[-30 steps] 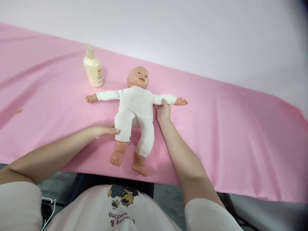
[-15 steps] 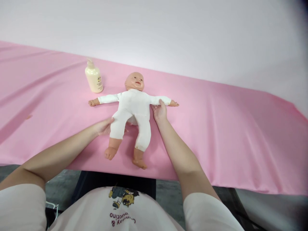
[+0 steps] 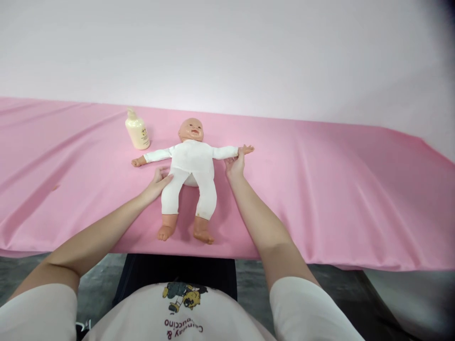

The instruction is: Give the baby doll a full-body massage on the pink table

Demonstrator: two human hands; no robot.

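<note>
A baby doll [image 3: 193,158] in a white cloth suit lies on its back, arms spread and feet towards me. My right hand [image 3: 235,166] is closed round the doll's arm on the right near its wrist, thumb on top and fingers partly hidden below. At the hip on the left side is my left hand [image 3: 156,183]. Its thumb touches the white trouser leg, and its fingers are apart from the thumb beside the doll's body. Beyond the doll's outstretched left-side arm stands a cream pump bottle [image 3: 138,132].
A pink cloth [image 3: 341,199] covers the table, with folds at both sides and a front edge close to my body. Behind the table rises a plain white wall [image 3: 227,57]. A small brownish spot [image 3: 56,187] shows on the cloth at left.
My right hand has slid outward along the doll's arm to its wrist. My left hand has come out from under the leg to the hip. The camera view has shifted.
</note>
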